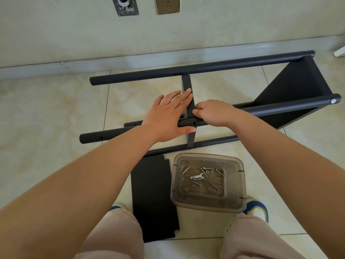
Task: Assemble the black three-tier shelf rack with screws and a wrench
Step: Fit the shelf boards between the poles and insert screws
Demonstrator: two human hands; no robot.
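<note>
The black rack lies on its side on the tiled floor, with long round poles (201, 67) running left to right and one shelf panel (291, 90) fixed at the right end. A middle shelf panel (186, 82) stands edge-on between the poles. My left hand (168, 113) lies flat with fingers spread over this panel and the near upper pole (93, 136). My right hand (212, 113) is curled, pinching at the panel's edge where it meets that pole. A clear plastic box (208, 181) holds several screws, washers and a small wrench (197, 177).
A loose black shelf panel (153, 199) lies flat on the floor beside the box, between my knees. The wall and grey skirting board run close behind the rack. My blue and yellow shoe (258, 208) shows at the right of the box.
</note>
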